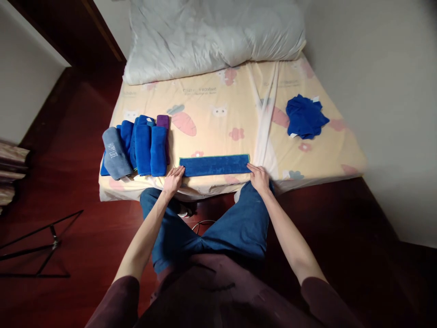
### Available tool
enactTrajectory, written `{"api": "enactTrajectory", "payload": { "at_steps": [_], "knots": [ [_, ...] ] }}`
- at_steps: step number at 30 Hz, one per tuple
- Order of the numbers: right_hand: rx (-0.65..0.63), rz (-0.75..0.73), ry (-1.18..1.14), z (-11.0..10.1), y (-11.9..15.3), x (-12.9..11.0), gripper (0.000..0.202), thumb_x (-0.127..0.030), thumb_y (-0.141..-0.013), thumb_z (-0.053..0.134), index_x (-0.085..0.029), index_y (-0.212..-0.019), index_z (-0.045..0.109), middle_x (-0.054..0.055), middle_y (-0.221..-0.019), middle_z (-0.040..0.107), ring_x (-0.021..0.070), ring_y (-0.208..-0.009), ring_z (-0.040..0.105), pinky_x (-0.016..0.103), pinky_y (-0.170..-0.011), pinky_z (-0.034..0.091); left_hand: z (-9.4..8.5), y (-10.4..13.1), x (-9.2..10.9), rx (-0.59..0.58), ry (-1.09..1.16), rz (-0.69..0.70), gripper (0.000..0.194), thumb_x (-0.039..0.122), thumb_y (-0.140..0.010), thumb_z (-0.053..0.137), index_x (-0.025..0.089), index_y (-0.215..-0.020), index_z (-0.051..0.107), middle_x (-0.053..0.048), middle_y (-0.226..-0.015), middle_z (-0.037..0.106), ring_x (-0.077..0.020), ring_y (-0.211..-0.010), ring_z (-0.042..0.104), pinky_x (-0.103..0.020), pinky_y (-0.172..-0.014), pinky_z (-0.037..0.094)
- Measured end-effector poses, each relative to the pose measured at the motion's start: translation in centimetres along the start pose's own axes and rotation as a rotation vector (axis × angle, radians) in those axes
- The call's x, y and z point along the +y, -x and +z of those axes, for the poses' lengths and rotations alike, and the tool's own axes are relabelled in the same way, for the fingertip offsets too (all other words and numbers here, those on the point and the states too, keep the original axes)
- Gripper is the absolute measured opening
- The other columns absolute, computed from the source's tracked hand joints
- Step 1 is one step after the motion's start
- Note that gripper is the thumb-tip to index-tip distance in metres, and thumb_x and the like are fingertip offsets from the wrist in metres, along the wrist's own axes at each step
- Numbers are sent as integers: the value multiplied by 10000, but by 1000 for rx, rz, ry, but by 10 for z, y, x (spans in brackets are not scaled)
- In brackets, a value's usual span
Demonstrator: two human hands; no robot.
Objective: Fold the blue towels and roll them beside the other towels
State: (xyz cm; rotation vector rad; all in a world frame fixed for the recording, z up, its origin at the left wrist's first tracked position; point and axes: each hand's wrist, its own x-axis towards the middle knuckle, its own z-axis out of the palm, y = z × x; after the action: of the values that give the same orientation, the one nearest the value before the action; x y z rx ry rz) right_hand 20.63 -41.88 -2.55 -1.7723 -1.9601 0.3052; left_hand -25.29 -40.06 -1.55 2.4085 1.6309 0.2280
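A blue towel [215, 166] with a thin green edge lies folded into a long flat strip near the front edge of the bed. My left hand [174, 181] is closed on the strip's left end, fingertips on top. At the right end, my right hand [260, 178] grips in the same way. Left of the strip sit several rolled or folded towels: blue ones [142, 149], a grey-blue one [115, 152] with white lettering, and a purple one [163, 121] partly covered. A crumpled blue cloth [305, 116] with white tags rests at the right.
The bed's yellow sheet [211, 132] has carrot and flower prints, with a raised crease right of centre. A white quilt [215, 36] lies across the far side. Black stand legs [37, 255] are on the red floor at left. A wall [378, 91] borders the right side.
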Motion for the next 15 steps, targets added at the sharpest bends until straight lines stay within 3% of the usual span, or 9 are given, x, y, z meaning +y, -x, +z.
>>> {"api": "enactTrajectory", "payload": {
  "at_steps": [5, 9, 15],
  "knots": [
    [-20, 1, -49, -1, 6, 6, 516, -53, -891, 487, -241, -1295, 748, 11, -1376, 711, 281, -1213, 634, 491, -1084, 563, -6, 0, -11, -29, 26, 40, 635, 55, -855, 446, 152, -1461, 609, -134, -1545, 567, -259, -1478, 503, -479, -1287, 333],
    [-18, 6, -100, 2, 0, 8, 487, -67, -887, 490, -228, -1268, 746, 31, -1324, 738, 288, -1200, 631, 491, -1111, 537, 2, -3, -11, 24, 81, -24, 614, 24, -838, 421, 106, -1404, 644, -161, -1479, 624, -276, -1441, 536, -461, -1228, 424],
    [-10, 14, -145, 4, -6, 13, 411, -143, -914, 483, -195, -1250, 715, 106, -1228, 747, 318, -1182, 618, 507, -1090, 524, 4, -3, -15, 91, 210, -72, 668, -19, -761, 428, 166, -1356, 669, -115, -1382, 684, -273, -1296, 599, -440, -1172, 482]
  ]
}}
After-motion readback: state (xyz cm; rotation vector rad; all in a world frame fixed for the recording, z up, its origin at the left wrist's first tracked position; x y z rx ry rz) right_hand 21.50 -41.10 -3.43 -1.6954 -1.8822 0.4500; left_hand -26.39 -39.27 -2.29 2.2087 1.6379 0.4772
